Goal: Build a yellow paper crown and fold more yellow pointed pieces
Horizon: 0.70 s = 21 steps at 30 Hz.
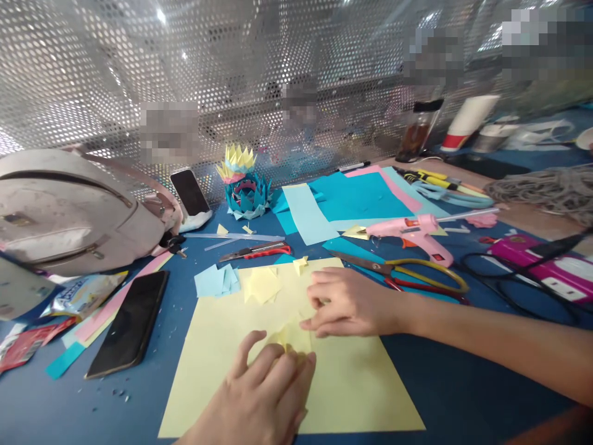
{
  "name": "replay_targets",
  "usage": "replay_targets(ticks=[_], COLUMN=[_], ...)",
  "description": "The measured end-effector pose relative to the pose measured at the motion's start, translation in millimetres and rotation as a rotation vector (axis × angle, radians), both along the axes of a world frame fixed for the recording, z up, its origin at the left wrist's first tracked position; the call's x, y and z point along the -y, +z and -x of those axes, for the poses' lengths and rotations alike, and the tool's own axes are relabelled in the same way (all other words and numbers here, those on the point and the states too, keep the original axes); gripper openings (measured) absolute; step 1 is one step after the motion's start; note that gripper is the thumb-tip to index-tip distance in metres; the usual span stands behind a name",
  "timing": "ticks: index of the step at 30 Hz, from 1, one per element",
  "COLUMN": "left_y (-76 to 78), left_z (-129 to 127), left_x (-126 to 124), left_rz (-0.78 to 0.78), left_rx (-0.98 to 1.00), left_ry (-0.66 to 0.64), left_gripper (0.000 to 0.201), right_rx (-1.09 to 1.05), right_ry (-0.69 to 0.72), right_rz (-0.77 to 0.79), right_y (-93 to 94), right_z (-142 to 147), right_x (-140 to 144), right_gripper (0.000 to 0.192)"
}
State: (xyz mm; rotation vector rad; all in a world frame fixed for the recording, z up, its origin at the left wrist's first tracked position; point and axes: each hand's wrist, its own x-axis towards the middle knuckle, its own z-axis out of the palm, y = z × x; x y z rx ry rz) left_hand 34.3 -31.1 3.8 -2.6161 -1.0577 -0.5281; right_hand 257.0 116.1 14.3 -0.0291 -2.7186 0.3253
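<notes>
A large pale yellow sheet (222, 371) lies flat on the blue table in front of me. Over its middle, a small piece of yellow paper (294, 334) is partly hidden by my fingers. My left hand (266, 389) presses curled fingers down on its near side. From the right, my right hand (343, 303) pinches at the small piece's upper right edge, thumb and index close together. Several yellow paper squares (262, 284) rest on the sheet's far edge, a tiny folded yellow piece (301, 265) to their right. Light blue squares (217, 280) overlap the sheet's far left corner.
Scissors (417, 272) and a pink glue gun (412, 232) lie to the right, near a purple power strip (542, 262). A red cutter (259, 250) and a folded-paper model (245, 185) are beyond the sheet. A phone (132, 327) and a backpack (69, 210) occupy the left.
</notes>
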Motion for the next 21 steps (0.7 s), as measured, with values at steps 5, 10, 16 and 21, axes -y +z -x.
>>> replay_targets(ticks=[5, 10, 16, 21], left_y=[-0.6, -0.4, -6.0, -18.1], left_z=[0, 0, 3, 4], left_x=[1, 1, 2, 0], left_rz=[0.015, 0.011, 0.002, -0.026], left_rx=[0.007, 0.088, 0.122, 0.155], left_ry=[-0.01, -0.011, -0.021, -0.036], left_gripper=[0.031, 0.03, 0.031, 0.034], right_rx=[-0.01, -0.044, -0.052, -0.006], right_ry=[-0.003, -0.076, -0.222, -0.229], right_rz=[-0.005, 0.019, 0.12, 0.248], right_y=[-0.8, -7.3, -6.8, -4.3], right_z=[0, 0, -1, 0], right_x=[1, 5, 9, 13], right_gripper=[0.031, 0.027, 0.025, 0.02])
